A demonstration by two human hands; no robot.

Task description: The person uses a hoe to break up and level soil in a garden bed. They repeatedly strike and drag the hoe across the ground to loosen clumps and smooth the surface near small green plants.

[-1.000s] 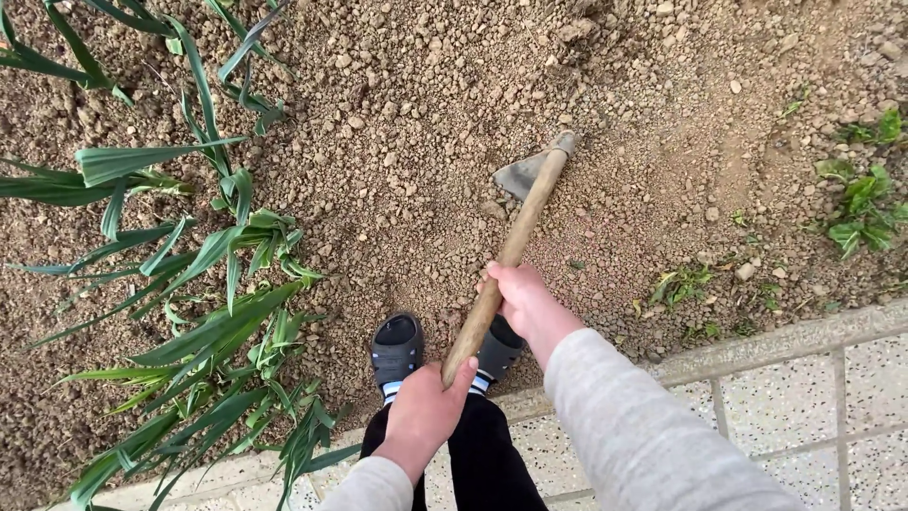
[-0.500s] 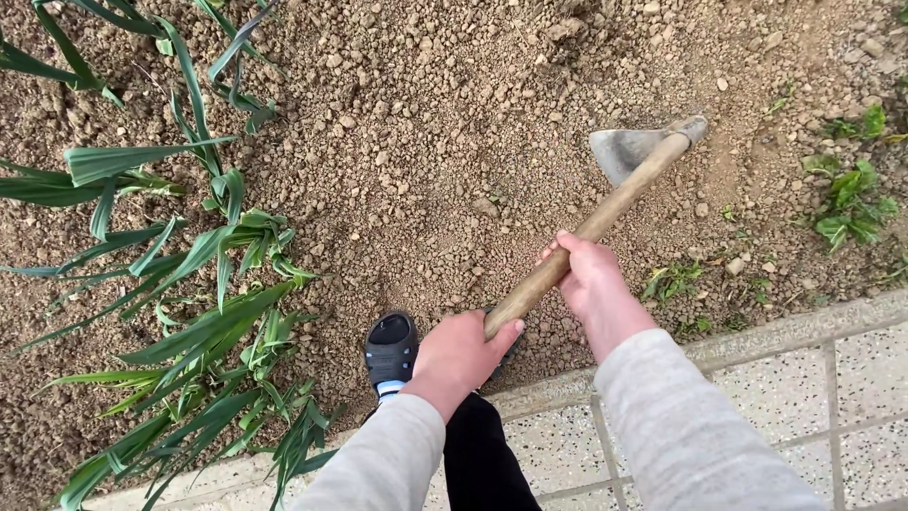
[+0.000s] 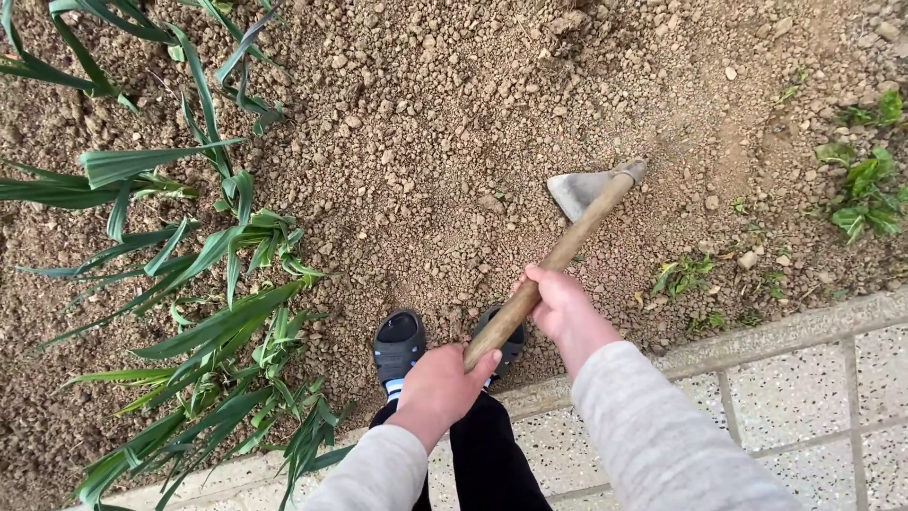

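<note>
The short hoe with a pale wooden handle and a grey wedge-shaped metal blade (image 3: 579, 220) is the landmark here: it slants up to the right from the person's body, its blade lying on or just above the soil; which, I cannot tell. The crumbly brown garden soil (image 3: 445, 114) left of and beyond the blade looks loose and free of weeds, which I judge to be ground already worked, while the small green weeds (image 3: 683, 276) just right of the handle and the leafier green weeds (image 3: 865, 194) well to the right of the blade look untouched. The left hand (image 3: 441, 386) is closed in a full fist around the handle's lower end; the right hand (image 3: 560, 301) is wrapped tight around the handle a little higher, fingers curled over the wood. 2 dark slotted clogs (image 3: 398, 343) stand on the soil under the handle's lower end. Long-leaved green plants (image 3: 203, 274) grow far left of the hoe, and a speckled stone-tile paving edge (image 3: 804, 378) runs below it.
</note>
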